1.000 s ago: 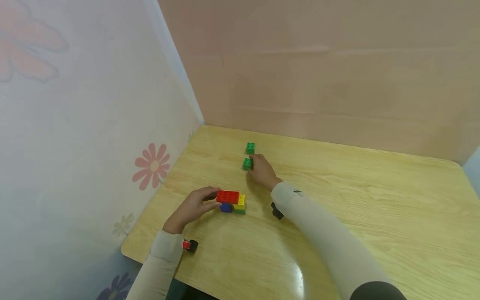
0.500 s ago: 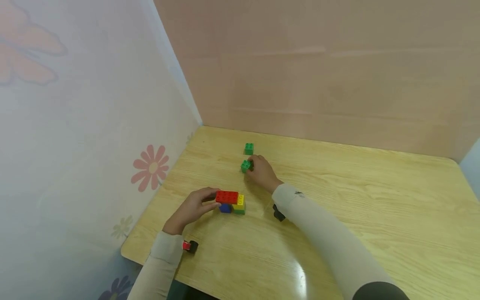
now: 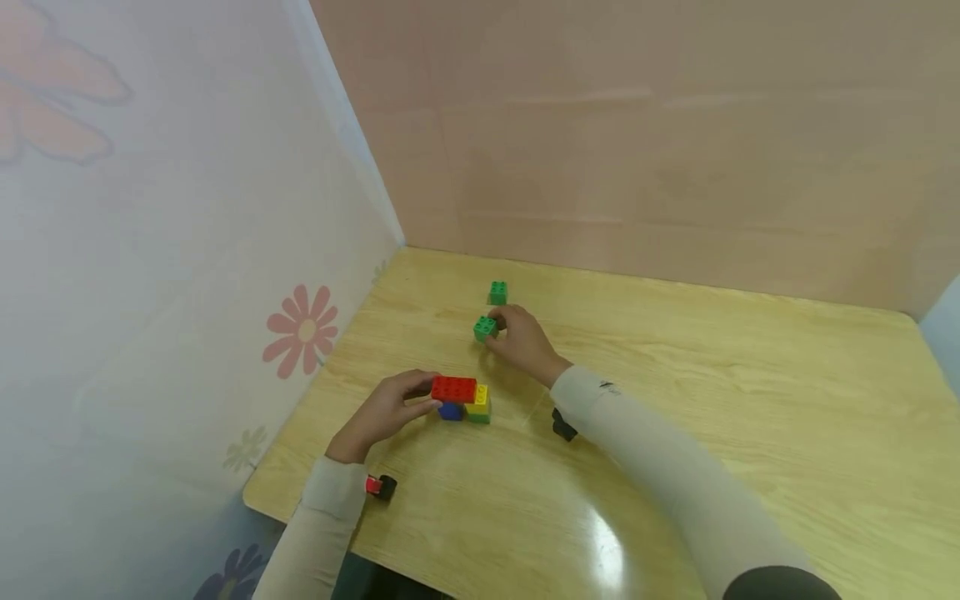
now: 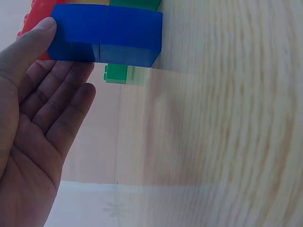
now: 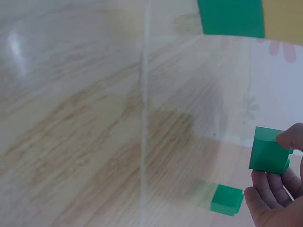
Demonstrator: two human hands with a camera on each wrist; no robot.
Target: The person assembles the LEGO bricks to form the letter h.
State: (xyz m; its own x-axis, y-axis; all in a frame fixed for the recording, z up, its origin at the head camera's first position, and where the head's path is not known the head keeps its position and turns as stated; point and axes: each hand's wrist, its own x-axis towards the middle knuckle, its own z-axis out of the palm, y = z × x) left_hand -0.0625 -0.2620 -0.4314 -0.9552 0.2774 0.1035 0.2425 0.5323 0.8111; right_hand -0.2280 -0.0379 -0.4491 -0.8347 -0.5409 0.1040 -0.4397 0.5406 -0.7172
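nearest us, the 2 pale sleeves point(image 3: 324, 512) reach in over the wood-grain table point(image 3: 712, 400), a small black-and-red device point(image 3: 382, 487) at the left wrist and a black device point(image 3: 564, 426) showing by the right.

up to the left hand point(image 3: 384, 417), and it's a narrow grip at the left end of the stack: thumb on the near side, fingers round the far side, the thumb tip lying across the edge where the red brick point(image 3: 453, 389) meets blue. and what a stack! the red brick bridges the top; under its left end sit 2 blue bricks point(image 4: 104, 33), 1 over the other, and at the right stands a yellow brick point(image 3: 481, 398) on a green base brick point(image 3: 480, 417), the yellow studs peeking out beside the red.

farther on, the right hand point(image 3: 522, 344) has its pinch, thumb against fingers, with a green block point(image 3: 484, 328) between them, studs up, out beyond the stack and well apart from it! it looks to be off the table.

just past that, a second green block point(image 3: 498, 293) sits studs up on the wood, near the held block but apart. at the very back, the brown panel point(image 3: 637, 150) rises behind the table.
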